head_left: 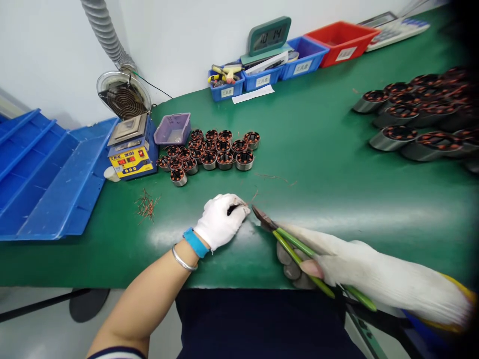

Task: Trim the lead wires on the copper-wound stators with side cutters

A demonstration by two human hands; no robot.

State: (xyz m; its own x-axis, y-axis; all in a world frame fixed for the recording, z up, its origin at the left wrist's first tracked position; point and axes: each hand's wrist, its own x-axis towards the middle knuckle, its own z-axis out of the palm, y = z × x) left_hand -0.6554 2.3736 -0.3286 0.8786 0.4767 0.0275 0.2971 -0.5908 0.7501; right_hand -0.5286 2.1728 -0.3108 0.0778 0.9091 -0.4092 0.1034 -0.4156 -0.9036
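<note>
My left hand [221,221], in a white glove, rests low over the green table with thumb and forefinger pinched. A thin copper wire [255,195] sticks out at these fingertips. Wrapped in my right hand [299,264], also gloved but with some fingertips bare, is a pair of cutting pliers [286,239] with green handles. Their dark jaws [262,218] point toward my left fingertips, a small gap apart. Beyond my left hand stand several motor stators [225,158] wound with copper. Left of it lies a small heap of copper wire clippings [146,205].
More stators [396,132] stand at the right. A purple bin [173,128], a yellow-blue soldering pot [132,159] and a blue rack [71,174] are at the left. Tool bins [227,91], a clock [269,36] and a red bin [342,45] line the back wall.
</note>
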